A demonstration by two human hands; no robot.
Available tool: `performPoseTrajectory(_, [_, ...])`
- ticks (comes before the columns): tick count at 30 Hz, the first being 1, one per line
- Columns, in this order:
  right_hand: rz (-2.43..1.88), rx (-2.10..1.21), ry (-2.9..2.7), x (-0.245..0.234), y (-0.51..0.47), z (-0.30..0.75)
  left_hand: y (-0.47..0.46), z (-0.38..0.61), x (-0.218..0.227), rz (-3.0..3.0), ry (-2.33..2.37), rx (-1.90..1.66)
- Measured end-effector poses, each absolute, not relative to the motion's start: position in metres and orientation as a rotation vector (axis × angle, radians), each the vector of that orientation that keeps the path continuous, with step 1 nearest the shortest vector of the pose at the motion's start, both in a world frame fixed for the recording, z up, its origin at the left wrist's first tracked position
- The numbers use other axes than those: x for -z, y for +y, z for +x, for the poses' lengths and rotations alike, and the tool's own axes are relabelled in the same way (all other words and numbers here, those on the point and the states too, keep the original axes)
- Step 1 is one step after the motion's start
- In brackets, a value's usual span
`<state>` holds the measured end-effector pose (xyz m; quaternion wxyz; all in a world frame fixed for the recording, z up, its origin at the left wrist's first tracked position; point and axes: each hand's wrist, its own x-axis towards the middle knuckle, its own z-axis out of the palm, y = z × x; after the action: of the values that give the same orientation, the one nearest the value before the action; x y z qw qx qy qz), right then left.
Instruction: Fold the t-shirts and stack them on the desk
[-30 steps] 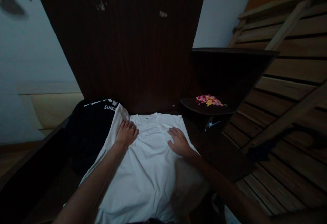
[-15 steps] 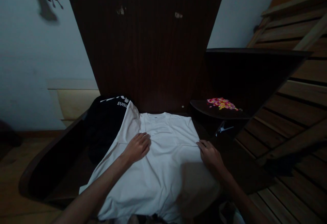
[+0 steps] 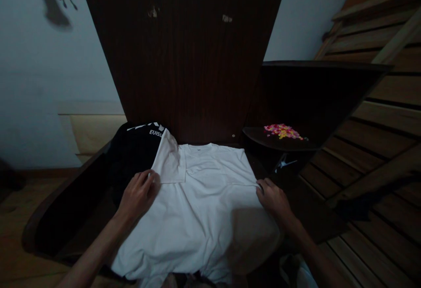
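Note:
A white T-shirt (image 3: 200, 209) lies spread in front of me, its collar at the far end and its lower part creased near my body. My left hand (image 3: 140, 190) is closed on the shirt's left edge, by the corner of the left sleeve, which lies flat over the body. At the opposite side my right hand (image 3: 272, 195) pinches the right edge, close to the end of the right sleeve. Beyond my left hand, a black garment (image 3: 131, 158) with white lettering is heaped, partly under the white sleeve.
Behind the shirt rises a tall dark wooden panel (image 3: 184, 60). A dark curved armrest (image 3: 36, 222) borders the left side. Small pink and yellow pieces (image 3: 283, 131) lie on a corner shelf (image 3: 255, 135) at right. Wooden slats (image 3: 388, 126) stand along the far right.
My left hand has moved left from the middle of the shirt to its left edge. The left side is drawn in, and the sleeve's hem shows. My right hand stays at the right edge.

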<state>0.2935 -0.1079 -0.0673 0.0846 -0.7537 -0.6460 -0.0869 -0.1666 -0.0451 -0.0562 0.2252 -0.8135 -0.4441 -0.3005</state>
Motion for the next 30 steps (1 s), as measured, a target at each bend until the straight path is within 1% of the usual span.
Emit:
performPoseTrajectory(5, [-2.269,0.291,-1.900,0.065,-0.110,0.293,-0.044,-0.180,0.058,-2.280,-1.483,0.999])
performPoseTrajectory(15, [-2.255,0.214,-1.842,0.070,-0.111,0.299,-0.049,-0.180,0.046,-2.028,-2.209,1.365])
performPoseTrajectory(22, [-2.250,0.028,-1.879,0.062,-0.103,0.298,-0.039,-0.185,0.037,-2.114,-2.348,1.566])
performPoseTrajectory(28, [-2.174,0.163,-1.956,0.065,-0.089,0.293,-0.035,-0.178,0.027,-2.201,-2.397,1.396])
performPoseTrajectory(30, [-2.177,0.172,-1.970,0.067,-0.088,0.294,-0.034,-0.177,0.027,-2.226,-2.407,1.442])
